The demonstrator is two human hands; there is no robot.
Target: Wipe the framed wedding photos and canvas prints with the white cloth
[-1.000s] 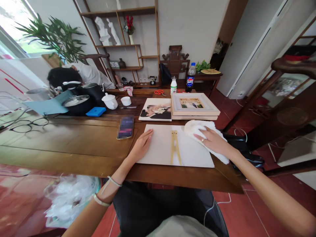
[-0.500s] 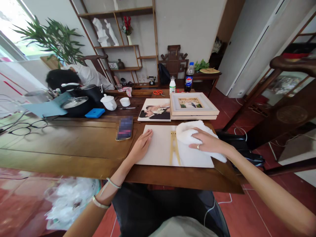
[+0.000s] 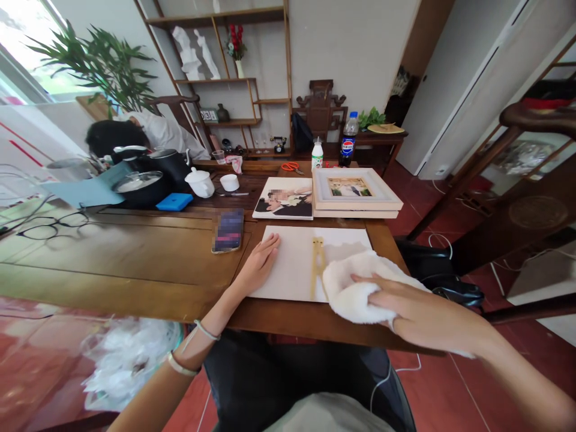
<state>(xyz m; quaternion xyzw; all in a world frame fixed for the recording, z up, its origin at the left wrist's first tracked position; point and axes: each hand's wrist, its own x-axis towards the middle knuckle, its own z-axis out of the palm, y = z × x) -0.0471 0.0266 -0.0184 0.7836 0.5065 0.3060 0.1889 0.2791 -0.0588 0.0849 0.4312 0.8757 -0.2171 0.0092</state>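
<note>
A white rectangular board lies flat near the front edge of the wooden table. Down its middle runs a narrow yellowish easel-back stand. My left hand rests flat on the board's left edge, fingers stretched out together. In my right hand is a fluffy white cloth, bunched under the fingers. The cloth covers the board's lower right corner and hangs over toward the table's front edge.
Beyond the board lie a photo panel and stacked frames. A phone is at the left. Orange-handled scissors, a milk bottle and a cola bottle stand farther back. A person bends low behind the pots.
My right hand has moved the cloth down and to the right, from the board's upper right to its lower right corner. My left hand stays on the left edge.
</note>
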